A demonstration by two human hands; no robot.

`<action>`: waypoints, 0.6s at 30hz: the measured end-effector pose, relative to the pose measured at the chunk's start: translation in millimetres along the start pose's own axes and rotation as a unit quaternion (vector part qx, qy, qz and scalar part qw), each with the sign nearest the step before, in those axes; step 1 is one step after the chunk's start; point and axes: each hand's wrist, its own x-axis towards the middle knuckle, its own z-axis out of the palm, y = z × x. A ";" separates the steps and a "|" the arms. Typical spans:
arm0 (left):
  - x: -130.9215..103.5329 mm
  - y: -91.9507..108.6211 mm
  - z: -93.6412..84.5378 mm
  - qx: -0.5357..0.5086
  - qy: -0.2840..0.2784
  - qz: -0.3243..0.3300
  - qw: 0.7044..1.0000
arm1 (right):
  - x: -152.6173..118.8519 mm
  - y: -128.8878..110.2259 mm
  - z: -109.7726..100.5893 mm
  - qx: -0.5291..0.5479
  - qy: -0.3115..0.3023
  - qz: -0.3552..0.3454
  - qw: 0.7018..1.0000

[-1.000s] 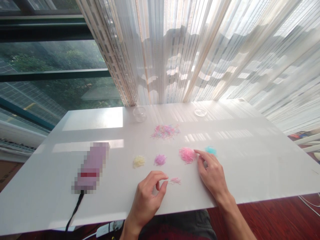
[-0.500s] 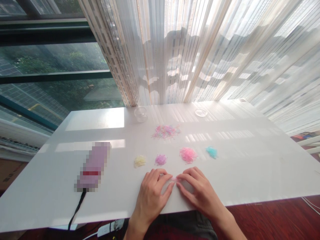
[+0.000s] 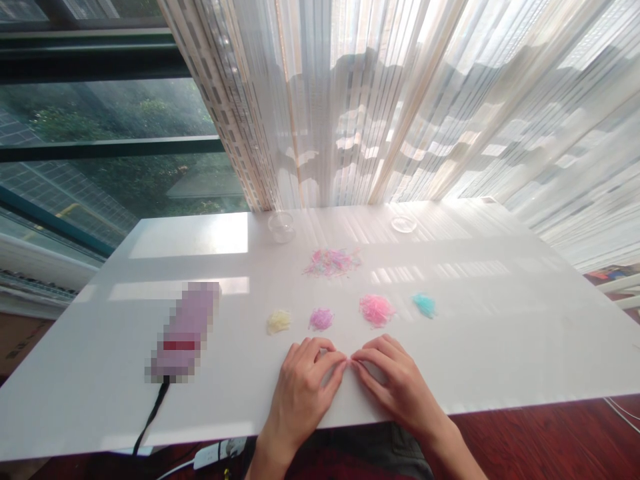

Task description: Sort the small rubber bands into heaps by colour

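Near the table's front edge, my left hand (image 3: 309,375) and my right hand (image 3: 391,377) face each other with fingertips almost touching. Thumb and forefinger are pinched together on each side. Whatever lies between the tips is too small to make out. Just beyond the fingers is a row of small heaps of thin, short pieces: a yellow heap (image 3: 279,322), a purple heap (image 3: 321,319), a pink heap (image 3: 377,311) and a turquoise heap (image 3: 425,305). Farther back lies a larger mixed-colour heap (image 3: 332,262), mostly pink and purple.
A clear round container (image 3: 282,228) and a clear round lid (image 3: 403,224) stand at the back of the white table (image 3: 500,333). On the left lies a blurred-out purple object (image 3: 187,327) with a black strap (image 3: 151,417). Striped curtains (image 3: 350,100) hang behind the table.
A pale pink bit showed between the fingertips before and is hard to see now. My fingertips have closed slightly further. The heaps have not moved.
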 end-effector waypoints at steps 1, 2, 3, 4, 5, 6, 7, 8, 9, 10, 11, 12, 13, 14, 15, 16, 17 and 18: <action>-0.1 -0.1 0.1 -0.001 0.001 0.000 1.000 | 0.1 0.2 -0.1 0.004 0.002 -0.001 1.000; -0.3 -0.2 0.1 -0.003 0.003 0.000 1.000 | 0.2 0.5 0.0 0.007 0.005 -0.003 1.000; -0.4 -0.4 0.1 -0.004 0.006 0.001 1.000 | 0.1 1.0 0.2 0.010 0.007 -0.005 1.000; -0.6 -0.6 0.0 -0.006 0.008 0.002 1.000 | 0.0 1.5 0.5 0.013 0.009 -0.009 1.000; -0.8 -0.9 -0.3 -0.008 0.011 0.004 1.000 | -0.2 1.9 0.8 0.016 0.010 -0.013 1.000; -1.0 -1.2 -0.6 -0.011 0.012 0.006 1.000 | -0.5 2.2 1.0 0.018 0.010 -0.017 1.000; -1.1 -1.5 -1.0 -0.016 0.013 0.010 1.000 | -0.8 2.3 1.1 0.020 0.010 -0.021 1.000; -1.2 -1.8 -1.4 -0.021 0.013 0.014 1.000 | -1.0 2.2 1.0 0.020 0.009 -0.024 0.999; -1.3 -2.0 -1.8 -0.027 0.016 0.017 0.999 | -1.1 1.9 0.8 0.020 0.009 -0.028 0.999; -1.4 -2.2 -2.2 -0.033 0.019 0.020 0.999 | -1.2 1.3 0.4 0.020 0.009 -0.032 0.999; -1.4 -2.3 -2.5 -0.039 0.022 0.022 0.999 | -1.1 0.7 0.0 0.021 0.011 -0.035 0.999; -1.5 -2.3 -2.8 -0.044 0.027 0.024 0.998 | -1.1 0.0 -0.5 0.022 0.014 -0.038 0.999; -1.5 -2.2 -3.1 -0.049 0.031 0.026 0.998 | -1.0 -0.7 -0.9 0.023 0.018 -0.040 0.999; -1.5 -2.0 -3.3 -0.052 0.035 0.028 0.998 | -1.0 -1.4 -1.4 0.024 0.023 -0.042 0.999; -1.5 -1.8 -3.5 -0.056 0.039 0.029 0.997 | -1.1 -1.9 -1.7 0.026 0.027 -0.042 0.998; -1.5 -1.6 -3.8 -0.059 0.044 0.029 0.997 | -1.3 -2.2 -2.1 0.028 0.029 -0.041 0.998; -1.5 -1.4 -4.1 -0.064 0.047 0.028 0.996 | -1.7 -2.5 -2.4 0.030 0.030 -0.039 0.998; -1.6 -1.2 -4.5 -0.069 0.051 0.025 0.996 | -2.2 -2.6 -2.7 0.032 0.031 -0.037 0.998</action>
